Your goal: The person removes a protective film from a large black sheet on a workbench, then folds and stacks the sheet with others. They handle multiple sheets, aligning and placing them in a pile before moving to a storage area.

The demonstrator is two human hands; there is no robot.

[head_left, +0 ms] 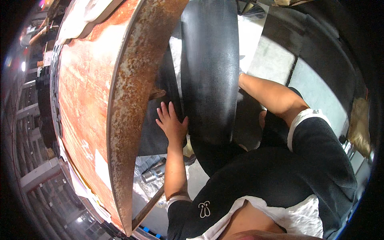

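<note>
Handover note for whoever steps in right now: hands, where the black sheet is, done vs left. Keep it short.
Left hand: open, fingers spread, flat against the black rubber-like sheet, close to the rusty rim of the table.
Right hand: hidden behind the sheet; only the forearm shows, reaching round its far side. Grip cannot be told.
Sheet: a large curved piece standing up against the table edge, in front of the person's torso, its lower end near the floor.
Done: the sheet is up and steadied from both sides.
Left: it is not on the orange table top and not laid flat anywhere.
</note>
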